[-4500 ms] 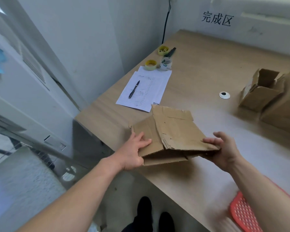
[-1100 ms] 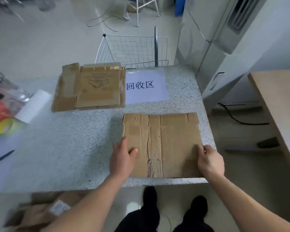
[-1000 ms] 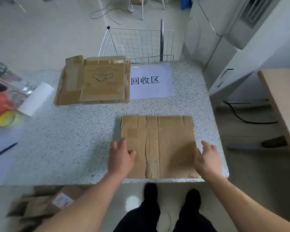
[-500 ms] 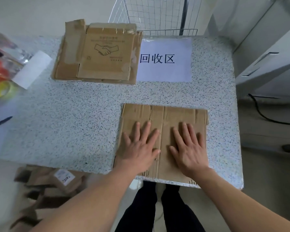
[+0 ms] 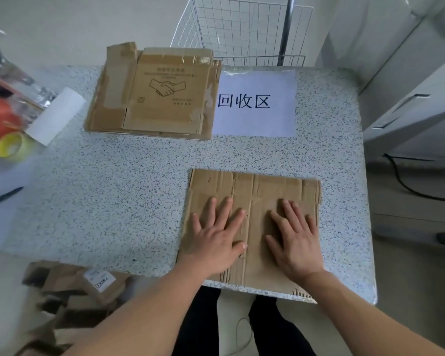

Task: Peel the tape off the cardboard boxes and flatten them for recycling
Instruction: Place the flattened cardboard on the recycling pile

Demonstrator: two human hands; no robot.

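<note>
On the speckled table, one flattened cardboard box is laid at the near edge, and two hands are pressed flat upon it side by side: the left hand and the right hand, each with fingers straight and spread, gripping nothing. At the far side, one stack of flattened cardboard is placed just beside one white paper sign, with one wire basket seen behind the table. At the left edge, one yellow tape roll and one pen are seen, and a pile of cardboard boxes, too jumbled to be counted, is seen on the floor below.
</note>
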